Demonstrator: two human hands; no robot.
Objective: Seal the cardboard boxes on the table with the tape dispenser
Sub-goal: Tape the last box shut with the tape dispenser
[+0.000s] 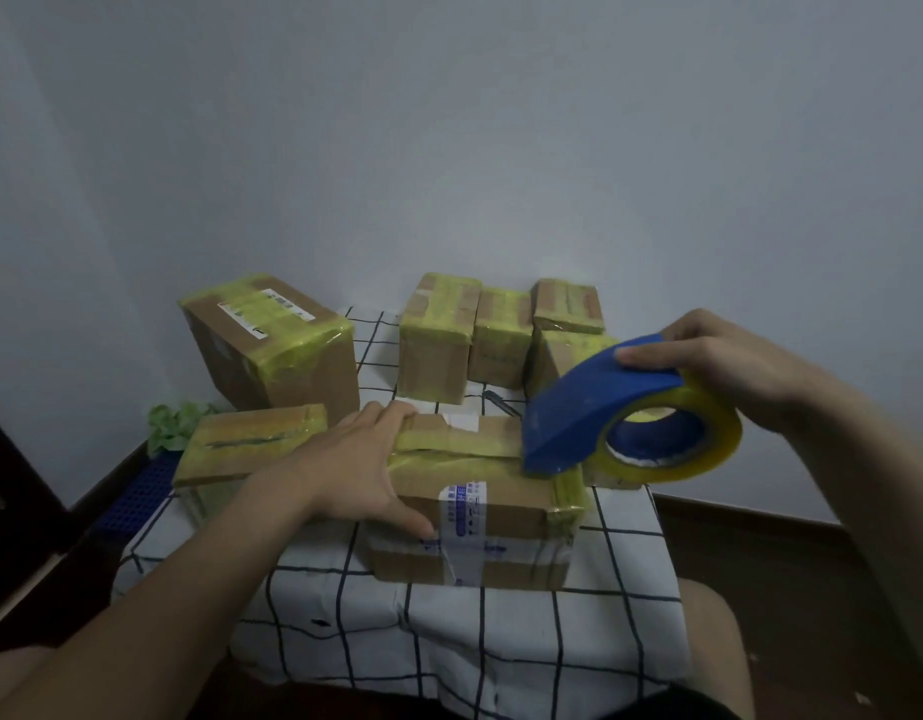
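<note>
The left hand [360, 459] lies flat on the box [506, 504] at the front of the surface [501, 641]. The right hand [729, 356] grips the dispenser [589, 407], nose at the lid. The box seems light, stiff and tape-slick, so it is best pinned at its corner.

Single view, head-worn, wide-angle. Sits above the near edge of the table [625, 563], tilted forward and down. Close range: both arms enter from the lower corners, left hand [355, 459] and right hand [729, 356] at mid-frame. Faces a pale wall [449, 122], which fills the upper half.
</note>
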